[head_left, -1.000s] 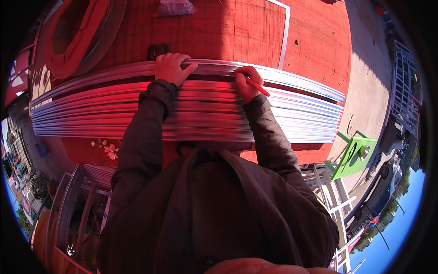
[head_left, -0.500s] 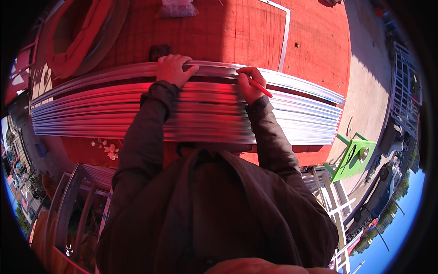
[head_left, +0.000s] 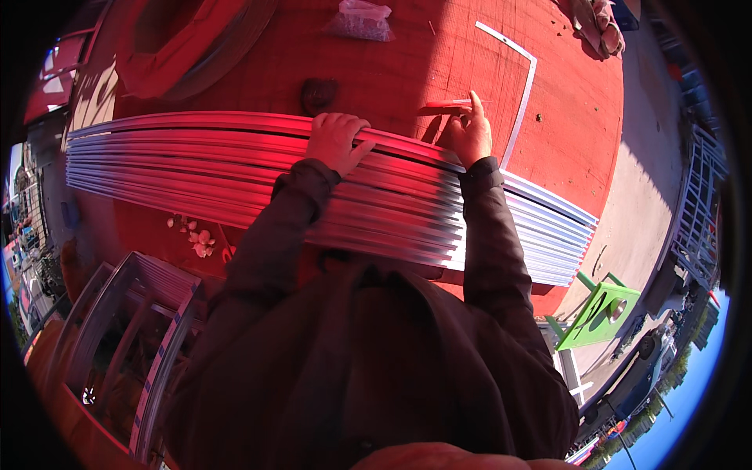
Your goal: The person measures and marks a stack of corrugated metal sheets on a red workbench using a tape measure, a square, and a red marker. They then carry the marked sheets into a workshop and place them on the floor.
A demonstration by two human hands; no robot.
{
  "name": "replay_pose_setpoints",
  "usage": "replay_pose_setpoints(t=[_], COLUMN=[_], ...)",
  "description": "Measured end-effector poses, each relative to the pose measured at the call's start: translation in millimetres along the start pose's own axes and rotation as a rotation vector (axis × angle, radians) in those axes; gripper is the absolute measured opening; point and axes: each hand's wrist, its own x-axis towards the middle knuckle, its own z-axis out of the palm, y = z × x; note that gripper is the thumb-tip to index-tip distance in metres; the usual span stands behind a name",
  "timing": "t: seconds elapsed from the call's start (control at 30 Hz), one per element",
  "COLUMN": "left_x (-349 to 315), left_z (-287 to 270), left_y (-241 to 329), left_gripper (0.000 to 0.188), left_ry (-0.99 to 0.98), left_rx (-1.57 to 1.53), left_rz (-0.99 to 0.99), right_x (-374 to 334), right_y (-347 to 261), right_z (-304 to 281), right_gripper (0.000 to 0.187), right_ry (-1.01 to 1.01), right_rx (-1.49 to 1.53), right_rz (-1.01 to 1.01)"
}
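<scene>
Long silvery metal bars lie side by side across the red table, their ribbed faces shining under red light. My left hand is closed over the farthest bars near their middle, fingers curled past the far edge and thumb on top. Beyond that edge, to the right, my right hand holds a slim red pen at its fingertips, index finger raised. The pen lies almost level, pointing across to the left, with a shadow just below it. My right sleeve covers part of the bars.
A metal carpenter's square lies right of my right hand. Farther off are a dark lump, a clear plastic bag and crumpled gloves. A green stand is at the right, a metal frame at the lower left.
My right hand has lifted off the bars and moved away to the right, turning the pen level. The far bar, earlier set apart by a gap, now lies closer to the others.
</scene>
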Motion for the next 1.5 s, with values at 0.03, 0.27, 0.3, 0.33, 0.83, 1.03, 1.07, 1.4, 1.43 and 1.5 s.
replay_pose_setpoints(t=[0.03, 0.27, 0.3, 0.33, 0.83, 1.03, 1.07, 1.4, 1.43, 1.5], left_x=[-1.4, -11.5, -11.9, -11.1, -6.0, -3.9, -3.8, -1.7, -2.1, -2.3], left_z=[-0.9, 1.8, 2.6, 2.1, -1.3, -4.1, -4.3, -2.8, -3.4, -3.5], left_y=[-0.2, -2.0, -1.1, 0.5, 6.6, 10.3, 10.7, 10.8, 11.2, 12.2], left_gripper=[0.035, 0.034, 0.034, 0.034, 0.033, 0.032, 0.032, 0.032, 0.032, 0.032], left_ry=[-0.009, 0.065, 0.083, 0.088, 0.106, 0.101, 0.103, 0.110, 0.106, 0.096], left_rx=[-0.014, -0.068, -0.067, -0.063, -0.053, -0.047, -0.048, -0.034, -0.034, -0.033], left_rz=[-0.005, 0.025, 0.024, 0.018, 0.007, -0.002, 0.000, 0.003, -0.003, -0.015], right_x=[-4.3, -43.5, -47.6, -51.8, -41.6, -44.1, -44.5, -46.4, -46.1, -46.4], right_y=[-1.7, 13.5, 12.7, 9.9, 20.3, 16.8, 16.2, 17.8, 16.8, 15.3], right_z=[-0.9, -38.5, -47.3, -55.5, -62.2, -62.1, -61.6, -60.3, -59.8, -61.1], right_gripper=[0.057, 0.039, 0.044, 0.046, 0.032, 0.032, 0.032, 0.032, 0.031, 0.031], right_ry=[0.040, -0.295, -0.349, -0.349, -0.474, -0.439, -0.430, -0.381, -0.379, -0.354], right_rx=[0.099, 0.027, 0.015, -0.145, -0.135, -0.121, -0.132, -0.118, -0.104, -0.122], right_rz=[0.017, 0.035, 0.040, -0.036, -0.101, -0.072, -0.064, -0.030, -0.034, -0.067])
